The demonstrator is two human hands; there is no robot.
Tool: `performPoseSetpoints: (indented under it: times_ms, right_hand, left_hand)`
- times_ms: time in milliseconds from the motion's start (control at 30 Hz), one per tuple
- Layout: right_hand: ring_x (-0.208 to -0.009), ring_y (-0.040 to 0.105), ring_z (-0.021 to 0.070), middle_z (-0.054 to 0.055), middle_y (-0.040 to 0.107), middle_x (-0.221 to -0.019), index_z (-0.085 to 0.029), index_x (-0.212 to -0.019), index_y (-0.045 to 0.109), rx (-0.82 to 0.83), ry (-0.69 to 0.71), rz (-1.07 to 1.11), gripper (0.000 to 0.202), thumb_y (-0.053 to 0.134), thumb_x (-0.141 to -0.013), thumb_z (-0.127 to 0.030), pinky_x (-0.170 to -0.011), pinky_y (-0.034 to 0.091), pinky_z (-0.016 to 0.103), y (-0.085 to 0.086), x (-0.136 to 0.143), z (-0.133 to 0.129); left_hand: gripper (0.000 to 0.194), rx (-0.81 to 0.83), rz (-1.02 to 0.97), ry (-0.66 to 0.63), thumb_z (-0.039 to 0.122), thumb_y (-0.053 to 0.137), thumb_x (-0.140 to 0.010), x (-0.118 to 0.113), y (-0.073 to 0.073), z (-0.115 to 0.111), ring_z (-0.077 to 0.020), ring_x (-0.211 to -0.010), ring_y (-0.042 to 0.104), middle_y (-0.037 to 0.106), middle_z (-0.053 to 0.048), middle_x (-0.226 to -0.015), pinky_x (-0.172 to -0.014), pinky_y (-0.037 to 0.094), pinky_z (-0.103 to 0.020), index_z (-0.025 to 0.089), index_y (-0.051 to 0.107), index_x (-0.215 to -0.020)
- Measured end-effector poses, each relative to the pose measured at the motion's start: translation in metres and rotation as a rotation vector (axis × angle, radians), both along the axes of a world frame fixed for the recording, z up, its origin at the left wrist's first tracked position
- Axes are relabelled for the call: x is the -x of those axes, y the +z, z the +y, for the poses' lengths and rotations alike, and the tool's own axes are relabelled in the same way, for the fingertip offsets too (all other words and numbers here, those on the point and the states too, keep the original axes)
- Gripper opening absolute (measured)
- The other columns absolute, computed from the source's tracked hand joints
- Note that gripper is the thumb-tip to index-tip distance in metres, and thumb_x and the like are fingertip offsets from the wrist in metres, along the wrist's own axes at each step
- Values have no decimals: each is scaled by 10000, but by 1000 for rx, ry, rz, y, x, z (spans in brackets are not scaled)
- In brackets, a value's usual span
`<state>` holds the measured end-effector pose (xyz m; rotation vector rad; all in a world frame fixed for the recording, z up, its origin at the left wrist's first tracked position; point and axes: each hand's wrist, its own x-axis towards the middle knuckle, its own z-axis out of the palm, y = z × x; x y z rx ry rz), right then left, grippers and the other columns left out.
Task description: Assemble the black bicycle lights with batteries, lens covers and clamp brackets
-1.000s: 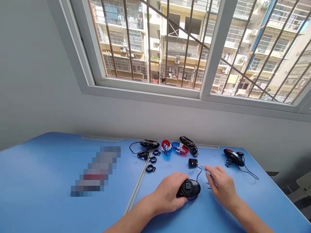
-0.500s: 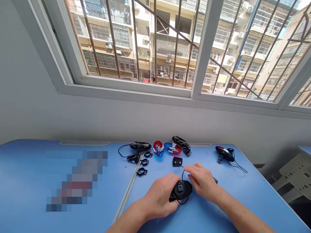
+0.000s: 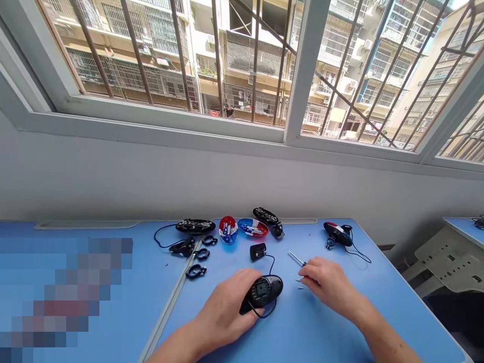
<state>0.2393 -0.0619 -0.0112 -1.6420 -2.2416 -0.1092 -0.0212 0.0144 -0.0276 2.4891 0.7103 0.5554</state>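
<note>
My left hand (image 3: 229, 305) is wrapped round a black oval device (image 3: 273, 288), which lies on the blue table with its round mount facing up. A thin black cable loops from the device to a small black switch box (image 3: 258, 251) behind it. In my right hand (image 3: 328, 282) is a screwdriver (image 3: 296, 258). Its metal shaft points away to the upper left, and the fingers hide most of its handle. Beside those fingertips a small screw (image 3: 300, 288) lies on the table.
Behind the hands lie black ring clamps (image 3: 196, 271), a black oval unit (image 3: 195, 227), red-and-blue shells (image 3: 228, 230) (image 3: 252, 228), and another black unit (image 3: 265, 216). A cabled oval unit (image 3: 338, 234) sits at right. A metal strip (image 3: 162, 318) crosses the table.
My right hand has drawn back from the cable, and the screwdriver shaft now shows ahead of its fingers. My left hand keeps hold of the oval device. The view has shifted right.
</note>
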Motion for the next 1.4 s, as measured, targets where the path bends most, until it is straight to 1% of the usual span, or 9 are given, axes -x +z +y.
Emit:
performPoseSetpoints:
  times_ms: [100,233,400,500,567,733,833,1167,1400]
  right_hand:
    - [-646,603,161,12,682,-703,-239,-781,669,-34,-17,-37,179,560,-883,-140,-502,367,245,-14,-3,2]
    - [-637,579,163,4,666,-692,-243,-737,656,-28,-9,-83,176,589,-848,-125,-485,341,246,-22,-2,4]
    - [-586,531,153,24,617,-645,-219,-699,603,-110,-14,-144,286,443,-884,-71,-459,307,245,-33,0,8]
    - [-598,538,158,35,620,-662,-201,-702,581,-139,5,-128,270,417,-871,-69,-469,325,247,-34,0,9]
    - [-582,542,150,27,627,-665,-196,-731,574,-121,27,-17,227,422,-862,-91,-483,360,243,-30,1,9]
    - [-524,535,107,-29,602,-611,-206,-771,559,91,0,494,162,451,-875,-145,-473,421,201,-9,18,3]
    - [-569,557,109,-18,617,-657,-201,-779,582,82,24,606,140,485,-872,-162,-494,449,200,-5,29,2]
    - [-657,587,144,21,652,-728,-206,-899,599,-210,276,443,163,456,-951,-147,-583,501,258,-16,34,6]
    - [-688,601,154,37,675,-786,-206,-923,620,-259,301,406,191,447,-961,-134,-582,520,283,-21,36,8]
  left_hand:
    - [362,9,4,5,142,570,-718,0,0,0,-257,-873,591,651,-52,-982,-730,471,-345,218,529,-1069]
    - [393,21,-56,4,136,565,-712,0,-3,0,-253,-902,605,657,-48,-1019,-759,485,-335,242,534,-1089]
    - [423,21,-70,-12,129,574,-712,0,-7,1,-259,-920,599,651,-58,-1049,-777,488,-346,241,528,-1118]
    - [457,29,-78,-17,117,573,-704,0,-8,1,-260,-929,592,644,-60,-1063,-781,484,-348,241,518,-1139]
    - [456,31,-89,-25,113,568,-709,0,-7,0,-256,-931,591,641,-59,-1069,-782,481,-345,243,515,-1143]
    - [393,29,-97,-38,128,555,-729,-2,-3,-2,-253,-907,593,651,-58,-1035,-763,483,-335,239,538,-1106]
    - [396,27,-111,-45,118,548,-732,-2,-3,-2,-252,-917,591,648,-59,-1048,-772,483,-341,239,533,-1108]
    - [380,48,-96,-57,99,560,-747,-3,-3,-5,-249,-903,581,638,-51,-1026,-755,479,-348,226,538,-1104]
    - [364,57,-103,-62,99,556,-755,-4,1,-5,-249,-918,575,638,-52,-1034,-778,473,-353,224,543,-1097]
